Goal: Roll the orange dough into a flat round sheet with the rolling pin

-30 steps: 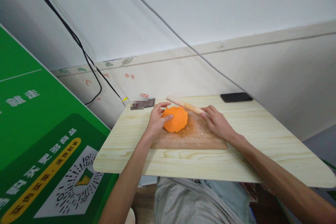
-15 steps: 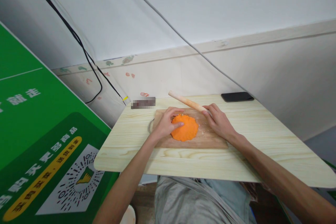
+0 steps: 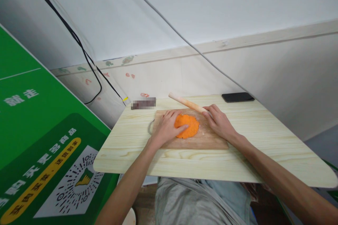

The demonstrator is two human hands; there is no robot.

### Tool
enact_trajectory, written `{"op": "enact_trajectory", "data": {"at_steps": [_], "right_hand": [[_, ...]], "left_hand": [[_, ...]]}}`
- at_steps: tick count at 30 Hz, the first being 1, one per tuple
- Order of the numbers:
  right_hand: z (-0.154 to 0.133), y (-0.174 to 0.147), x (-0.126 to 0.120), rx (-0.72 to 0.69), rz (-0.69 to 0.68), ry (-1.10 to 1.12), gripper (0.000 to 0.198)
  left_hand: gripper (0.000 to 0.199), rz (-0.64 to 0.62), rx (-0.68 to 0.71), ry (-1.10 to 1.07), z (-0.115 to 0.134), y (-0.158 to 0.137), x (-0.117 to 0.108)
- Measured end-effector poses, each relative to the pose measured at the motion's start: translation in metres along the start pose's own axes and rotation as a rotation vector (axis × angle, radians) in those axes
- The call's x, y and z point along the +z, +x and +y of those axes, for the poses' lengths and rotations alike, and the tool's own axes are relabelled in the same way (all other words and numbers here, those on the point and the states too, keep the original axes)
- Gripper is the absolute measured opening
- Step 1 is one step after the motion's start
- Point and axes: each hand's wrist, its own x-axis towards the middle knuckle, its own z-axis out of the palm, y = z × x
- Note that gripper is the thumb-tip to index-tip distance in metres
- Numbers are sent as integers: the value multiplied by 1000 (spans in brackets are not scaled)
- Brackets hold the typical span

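A flat, roughly round sheet of orange dough (image 3: 189,123) with an uneven edge lies on a wooden cutting board (image 3: 211,143). My left hand (image 3: 167,126) rests over the dough's left side, its fingers stretched out and its thumb lying across the top. Part of the dough's left edge is hidden under that hand. My right hand (image 3: 217,121) is closed around the near end of a wooden rolling pin (image 3: 188,103). The pin is held clear of the dough and slants away to the upper left, behind it.
The board sits on a light wood-patterned table (image 3: 126,154), with a metal handle (image 3: 150,127) at its left end. A black phone (image 3: 237,97) lies at the back right. A blurred dark item (image 3: 143,103) is at the back left. A green printed panel (image 3: 52,140) stands left.
My left hand has gone from holding the dough's upper left edge to lying flatter over its left side. The dough appears slightly turned. My right hand and the rolling pin have hardly moved.
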Motion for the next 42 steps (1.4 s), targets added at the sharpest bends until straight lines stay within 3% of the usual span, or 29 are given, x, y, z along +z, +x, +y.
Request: {"op": "enact_trajectory", "data": {"at_steps": [6, 10, 15, 22, 30, 35, 42], "right_hand": [[1, 0, 0, -11, 5, 1, 37], [2, 0, 1, -18, 5, 8, 37], [1, 0, 1, -21, 1, 1, 37], [-1, 0, 0, -13, -9, 1, 38], [1, 0, 1, -13, -21, -11, 38], [2, 1, 2, -20, -23, -13, 39], [-1, 1, 0, -18, -35, 0, 39]], "left_hand": [[41, -55, -5, 105, 0, 1, 1], [29, -1, -117, 188, -9, 3, -2], [4, -46, -186, -28, -18, 5, -6], [17, -65, -117, -399, -22, 8, -7], [42, -43, -222, -672, -39, 15, -6], [36, -117, -115, -457, -42, 15, -6], [22, -18, 7, -9, -32, 12, 1]]}}
